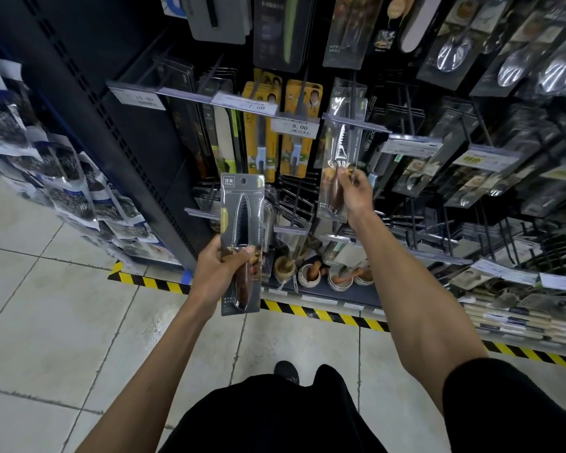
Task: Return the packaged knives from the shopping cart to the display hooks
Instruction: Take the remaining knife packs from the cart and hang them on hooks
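My left grip [221, 266] curls round a packaged knife [241, 220], held upright and clear of the rack. My right grip [355, 188] pinches a second packaged knife [340, 148] against a display hook [352, 93], crowded by yellow-carded knives [262, 135] and price tags [294, 126]. Open tiled floor [46, 305] lies leftward.

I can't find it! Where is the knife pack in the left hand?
Left of centre in the head view: the left hand holds the knife pack upright, below the yellow packs.

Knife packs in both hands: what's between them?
Head view: bare metal display hooks show between the gray knife pack and the clear knife pack.
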